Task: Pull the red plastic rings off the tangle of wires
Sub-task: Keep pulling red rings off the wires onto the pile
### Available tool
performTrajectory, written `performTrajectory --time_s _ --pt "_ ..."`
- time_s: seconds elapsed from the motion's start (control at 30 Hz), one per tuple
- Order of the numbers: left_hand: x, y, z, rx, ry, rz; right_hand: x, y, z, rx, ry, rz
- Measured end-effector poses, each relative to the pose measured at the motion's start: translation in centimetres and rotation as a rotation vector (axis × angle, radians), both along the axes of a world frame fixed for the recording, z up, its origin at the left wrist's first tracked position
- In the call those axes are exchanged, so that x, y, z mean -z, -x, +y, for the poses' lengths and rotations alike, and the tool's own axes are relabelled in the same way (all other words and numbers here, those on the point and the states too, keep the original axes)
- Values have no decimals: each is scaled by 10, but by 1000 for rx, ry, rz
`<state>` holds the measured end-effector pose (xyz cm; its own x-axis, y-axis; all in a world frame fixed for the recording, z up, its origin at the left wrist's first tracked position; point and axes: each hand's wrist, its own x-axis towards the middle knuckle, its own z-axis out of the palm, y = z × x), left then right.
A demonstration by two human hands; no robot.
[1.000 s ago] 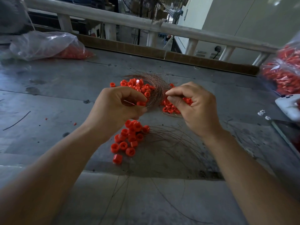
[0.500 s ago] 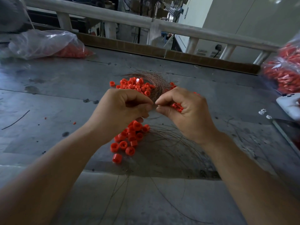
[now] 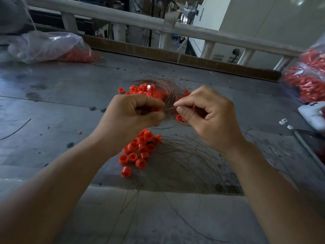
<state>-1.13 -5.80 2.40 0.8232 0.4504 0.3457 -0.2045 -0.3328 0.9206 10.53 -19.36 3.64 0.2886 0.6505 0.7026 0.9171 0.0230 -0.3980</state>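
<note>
A tangle of thin copper wires [image 3: 165, 87] with several red plastic rings [image 3: 140, 90] strung on it lies on the grey table [image 3: 52, 110]. My left hand [image 3: 133, 117] curls round a red ring [image 3: 156, 109] at the tangle's near edge. My right hand [image 3: 205, 117] pinches a thin wire end [image 3: 169, 108] between thumb and forefinger, close to the left hand's fingertips. A pile of loose red rings [image 3: 140, 148] sits below my hands, beside a spread of loose wires [image 3: 190, 155].
A clear plastic bag [image 3: 49, 44] with red rings lies at the back left. Another bag of red parts [image 3: 306, 76] is at the right edge, with a white device [image 3: 313, 115] below it. A railing [image 3: 158, 22] runs behind the table.
My right hand has drawn slightly right and opened a small gap from the left hand, with a thin wire now showing between the fingertips. The left hand stays on the ring.
</note>
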Motion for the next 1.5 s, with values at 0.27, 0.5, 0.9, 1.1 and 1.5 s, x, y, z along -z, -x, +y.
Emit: performTrajectory --time_s 0.27,0.5,0.9,1.1,1.5 --pt "-3 3 -2 106 62 -58 -9 3 -3 -21 -64 197" --pt "-6 3 -4 135 112 -71 -7 8 -1 -72 -37 243" --pt "-5 5 2 232 254 -107 -5 10 1 -94 44 276" --pt "-5 4 2 285 252 -107 -6 10 -1 -69 29 271" --pt "-6 6 2 293 294 -93 -7 11 -2 -56 55 251"
